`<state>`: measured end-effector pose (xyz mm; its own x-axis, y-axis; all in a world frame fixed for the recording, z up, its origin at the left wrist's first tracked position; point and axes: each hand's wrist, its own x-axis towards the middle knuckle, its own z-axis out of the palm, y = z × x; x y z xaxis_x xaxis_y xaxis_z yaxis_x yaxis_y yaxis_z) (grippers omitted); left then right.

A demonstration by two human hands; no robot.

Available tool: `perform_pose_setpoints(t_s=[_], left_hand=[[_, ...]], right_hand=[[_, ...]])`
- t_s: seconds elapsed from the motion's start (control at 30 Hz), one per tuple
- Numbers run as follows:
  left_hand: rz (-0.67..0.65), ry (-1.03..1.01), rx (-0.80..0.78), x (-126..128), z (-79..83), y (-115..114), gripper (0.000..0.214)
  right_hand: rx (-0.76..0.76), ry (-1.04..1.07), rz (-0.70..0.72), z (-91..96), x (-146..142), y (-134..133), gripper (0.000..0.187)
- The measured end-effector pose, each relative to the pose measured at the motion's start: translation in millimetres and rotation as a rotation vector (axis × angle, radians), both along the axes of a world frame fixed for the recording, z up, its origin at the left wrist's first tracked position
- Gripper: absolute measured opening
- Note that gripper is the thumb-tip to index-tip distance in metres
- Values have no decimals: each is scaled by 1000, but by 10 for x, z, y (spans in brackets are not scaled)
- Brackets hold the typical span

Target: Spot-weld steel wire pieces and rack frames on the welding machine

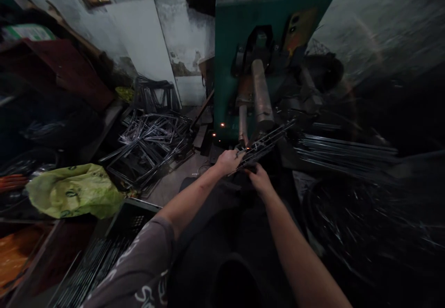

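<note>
My left hand (pixel 229 161) is closed around the near left end of a metal wire frame (pixel 266 142), close beneath the electrode tips of a green spot welder (pixel 227 80). My right hand (pixel 259 178) sits below the frame's lower side, its fingers bent up against it; the fingertips are dark and partly hidden. The frame slants up to the right. A thick round welder arm (pixel 261 92) reaches out above it, with a thinner copper-coloured electrode (pixel 242 125) beside it. Orange sparks fly left of the electrode, and a small glow shows at the contact point.
A tangled heap of bent wire frames (pixel 149 136) lies on the floor to the left. A yellow-green plastic bag (pixel 74 189) and a dark crate (pixel 130 217) are nearer. Straight metal rods (pixel 344 152) lie at right, above a dark round container (pixel 313 206) with small wire pieces.
</note>
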<state>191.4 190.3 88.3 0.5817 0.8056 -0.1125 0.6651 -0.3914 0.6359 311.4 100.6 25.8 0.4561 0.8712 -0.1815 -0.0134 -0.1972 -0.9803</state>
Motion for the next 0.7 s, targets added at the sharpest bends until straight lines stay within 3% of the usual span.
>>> perform_pose_setpoints(t_s=[0.1,0.2,0.3,0.4,0.57,0.7], left_hand=[[-20,-88,-44,-74,-1,-8,37],[-68,-316,-239,-224,-16,-41,40],[-104,-539,-438,-337,-53,-77,51],[-58,-616,-485,-321,-92,-118,55],[115,-650,-273,-191,-127,-184,50],[63,-535,6,-224,-116,-111,45]], right_hand=[[88,76,36,81,-71,233,57],[87,55,-10,83,-57,290,49],[54,-20,-143,5,16,96,40],[32,-39,-217,-40,46,-204,40],[11,56,-241,17,45,-497,44],[-15,188,-269,3,184,-524,46]])
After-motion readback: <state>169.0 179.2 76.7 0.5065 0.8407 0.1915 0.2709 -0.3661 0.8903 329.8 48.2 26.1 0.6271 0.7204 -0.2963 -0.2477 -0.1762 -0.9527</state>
